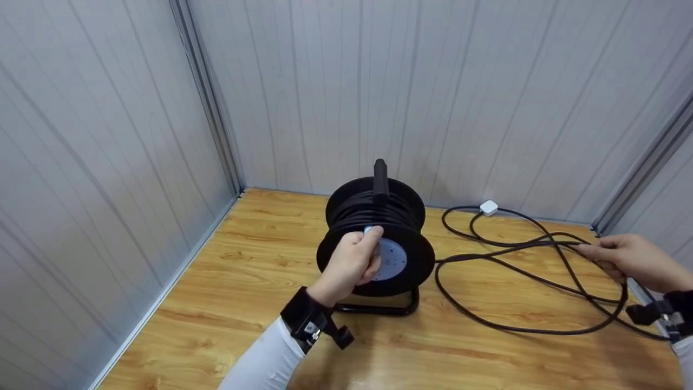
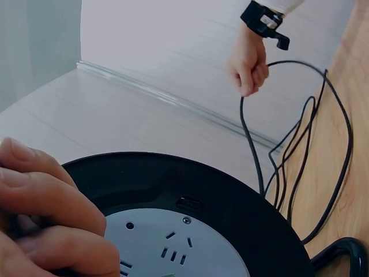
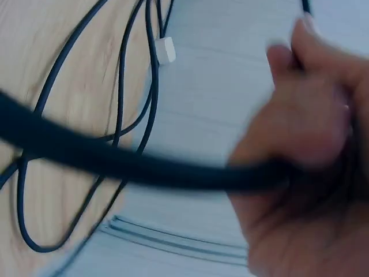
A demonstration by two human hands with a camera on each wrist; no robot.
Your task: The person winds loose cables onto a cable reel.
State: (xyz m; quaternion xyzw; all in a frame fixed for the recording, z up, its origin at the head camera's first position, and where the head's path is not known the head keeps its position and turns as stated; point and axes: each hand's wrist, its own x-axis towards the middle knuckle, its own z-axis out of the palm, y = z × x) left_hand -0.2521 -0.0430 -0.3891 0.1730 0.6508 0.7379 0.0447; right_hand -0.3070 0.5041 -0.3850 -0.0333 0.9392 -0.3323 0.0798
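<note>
A black cable reel (image 1: 376, 281) stands on its tubular stand, dark cable wound round its drum. Its front face carries a grey disc with socket slots (image 2: 174, 248). My left hand (image 1: 352, 260) grips a small knob at the front of the reel, mostly hidden by the fingers; a bit of light blue shows beside the thumb. Off to the right, my right hand (image 1: 639, 260) holds the black cable (image 1: 520, 329), fingers curled round it. In the right wrist view the cable (image 3: 144, 167) runs into the palm of the right hand (image 3: 305, 133).
Loose loops of cable lie on the wood-grain surface (image 1: 243, 325) right of the reel. A white plug (image 1: 488, 208) sits at the back by the panel wall (image 1: 335, 97). The reel's black handle (image 1: 381, 179) sticks up behind the drum. Panel walls stand on the left and right.
</note>
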